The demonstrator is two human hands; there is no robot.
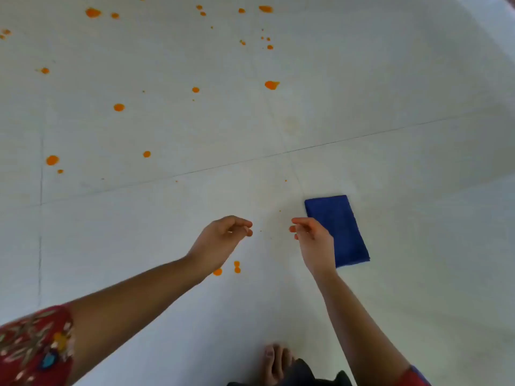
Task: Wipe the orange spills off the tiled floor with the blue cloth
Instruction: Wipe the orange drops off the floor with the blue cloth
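Since neither hand holds anything, no wiping has begun: the left hand [223, 238] and right hand [315, 242] hang over the floor [404, 79] with fingers loosely curled, their fingertips turned toward each other but apart. The cloth [341, 227], folded into a neat blue rectangle, lies flat on the floor just beside the right hand. That hand overlaps the cloth's left side in this view, and I cannot tell whether it touches. The spills [271, 84] are scattered widely, most of them well beyond the hands on the far tiles, with a few near drops [237, 267] close under the left wrist. The likely trouble is smearing: one loaded face of the cloth dragged across many drops would probably streak orange over clean tile and into the grout line [362, 137], so the cloth may need refolding. The left forearm hovers over the near drops and could pick them up if lowered. A bare foot [274, 363] stands at the bottom edge, and stepping forward to reach the far spots risks treading in those drops. A red patterned sleeve [33, 346] shows at lower left. Nothing lies between the right hand and the cloth.
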